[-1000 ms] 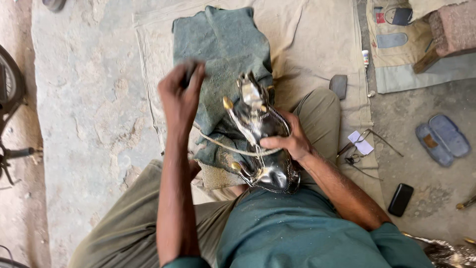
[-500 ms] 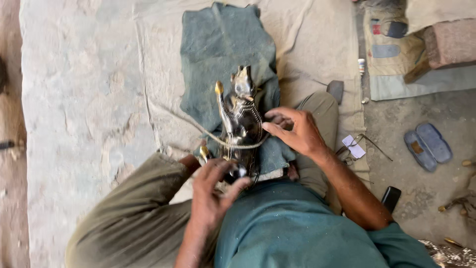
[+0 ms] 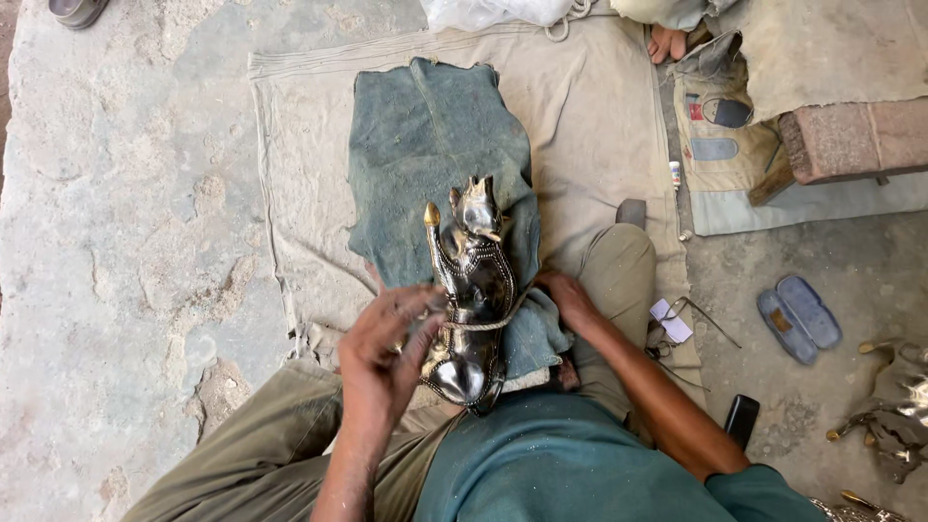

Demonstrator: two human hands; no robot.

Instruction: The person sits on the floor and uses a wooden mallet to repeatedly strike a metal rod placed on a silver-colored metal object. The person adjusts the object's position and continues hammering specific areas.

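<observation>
A dark, shiny metal animal figurine (image 3: 472, 290) with brass-coloured tips lies lengthwise on my lap over a green cloth (image 3: 435, 155). A cord (image 3: 483, 325) runs across its middle. My left hand (image 3: 387, 343) rests against the figurine's left side, fingers spread and touching it near the cord. My right hand (image 3: 568, 298) presses down on the folded cloth at the figurine's right side, where the cord ends; whether it grips the cord I cannot tell.
A beige mat (image 3: 590, 126) covers the stone floor under me. Blue sandals (image 3: 797, 317), a black phone (image 3: 742, 420), a brick (image 3: 851, 140) and a bag (image 3: 720, 145) lie at right. Another person's foot (image 3: 667, 41) shows at top. More metal pieces (image 3: 884, 416) sit at the far right.
My left hand came down from above the figurine to its left side. The figurine now lies straighter along my lap. My right hand slid off it onto the cloth.
</observation>
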